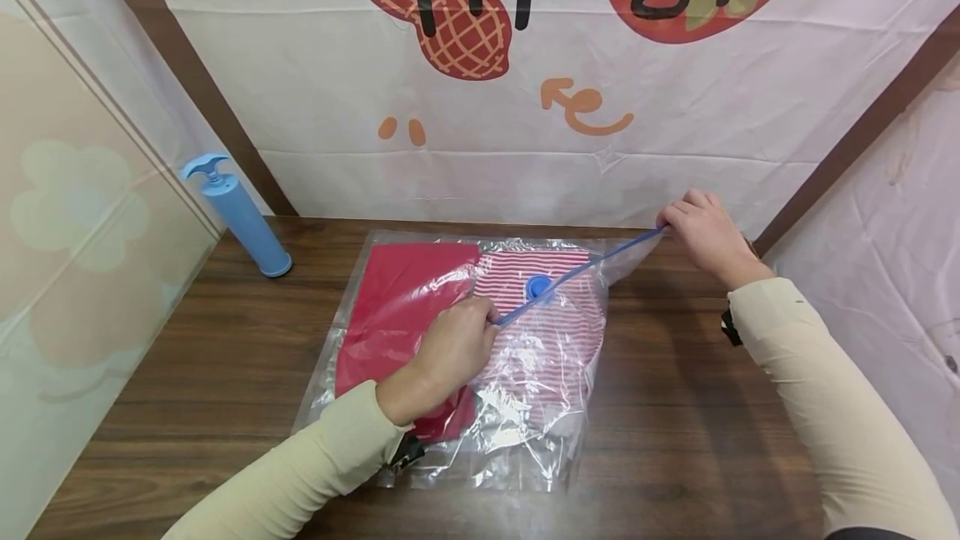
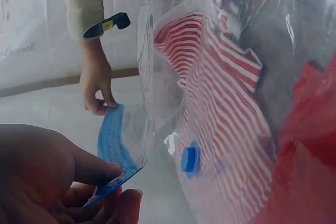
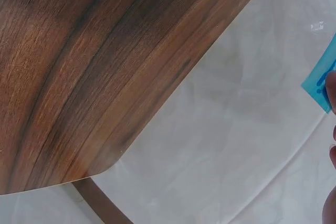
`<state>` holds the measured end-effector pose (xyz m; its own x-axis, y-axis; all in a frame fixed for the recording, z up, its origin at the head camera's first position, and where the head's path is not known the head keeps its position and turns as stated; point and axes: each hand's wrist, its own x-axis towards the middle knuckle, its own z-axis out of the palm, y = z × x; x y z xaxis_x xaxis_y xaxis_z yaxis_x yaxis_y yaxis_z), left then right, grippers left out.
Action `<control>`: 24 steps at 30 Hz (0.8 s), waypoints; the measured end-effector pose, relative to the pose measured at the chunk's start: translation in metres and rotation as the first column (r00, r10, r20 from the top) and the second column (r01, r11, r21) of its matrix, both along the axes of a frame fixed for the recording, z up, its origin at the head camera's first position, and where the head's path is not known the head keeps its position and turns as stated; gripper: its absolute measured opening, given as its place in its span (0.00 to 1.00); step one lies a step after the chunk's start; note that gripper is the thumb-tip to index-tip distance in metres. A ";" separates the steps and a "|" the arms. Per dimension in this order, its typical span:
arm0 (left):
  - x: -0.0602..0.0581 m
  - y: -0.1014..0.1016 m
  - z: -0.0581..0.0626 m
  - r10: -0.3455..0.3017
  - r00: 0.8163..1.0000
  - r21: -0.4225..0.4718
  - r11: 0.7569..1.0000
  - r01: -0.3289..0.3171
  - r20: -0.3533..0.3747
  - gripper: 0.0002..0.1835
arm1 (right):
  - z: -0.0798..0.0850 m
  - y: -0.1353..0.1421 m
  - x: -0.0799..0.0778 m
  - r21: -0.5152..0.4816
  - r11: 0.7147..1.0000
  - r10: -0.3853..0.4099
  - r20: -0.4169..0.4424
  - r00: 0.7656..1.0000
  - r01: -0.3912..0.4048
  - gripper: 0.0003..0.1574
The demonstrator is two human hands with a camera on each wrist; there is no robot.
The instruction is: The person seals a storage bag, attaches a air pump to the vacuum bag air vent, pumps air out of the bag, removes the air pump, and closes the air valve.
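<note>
A clear vacuum storage bag [image 1: 517, 465] lies on the wooden table with a folded red cloth [image 1: 408, 298] and a red-and-white striped garment [image 1: 540, 373] inside. Over the stripes sits its round blue valve [image 1: 537, 286], also plain in the left wrist view. My left hand [image 1: 457, 340] pinches the blue seal strip [image 2: 111, 135] of the bag between thumb and fingers, above the middle of the bag. Up at the back right, my right hand [image 1: 701, 232] pinches the strip's other end, so the strip runs taut and slanted between both hands. Only fingertips show in the right wrist view.
A blue hand pump [image 1: 247, 223] stands upright at the table's back left. Printed cloth walls [image 1: 300, 98] close in the wooden table [image 1: 675, 440] at the back and both sides. The table's rounded corner [image 3: 113, 163] shows in the right wrist view.
</note>
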<state>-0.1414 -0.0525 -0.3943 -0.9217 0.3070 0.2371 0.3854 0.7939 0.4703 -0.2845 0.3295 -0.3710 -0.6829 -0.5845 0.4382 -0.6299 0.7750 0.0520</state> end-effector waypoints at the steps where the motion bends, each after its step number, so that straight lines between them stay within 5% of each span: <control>1: 0.000 0.000 0.000 0.001 1.000 -0.002 1.000 -0.001 0.000 0.01 | -0.001 0.001 0.000 -0.003 1.000 0.004 -0.009 1.000 -0.004 0.07; 16: 0.000 -0.001 -0.001 -0.002 1.000 0.034 0.999 0.002 0.003 0.02 | -0.004 0.006 0.000 -0.018 0.999 -0.030 -0.049 0.998 0.029 0.08; 21: 0.000 -0.004 -0.002 -0.014 1.000 0.056 0.998 0.014 0.006 0.02 | -0.001 0.007 0.007 -0.051 0.982 -0.178 0.047 0.983 0.180 0.15; 24: -0.001 -0.004 -0.001 -0.024 0.999 0.068 0.997 0.023 0.025 0.02 | 0.003 0.003 0.015 -0.110 0.937 -0.303 0.211 0.929 0.331 0.19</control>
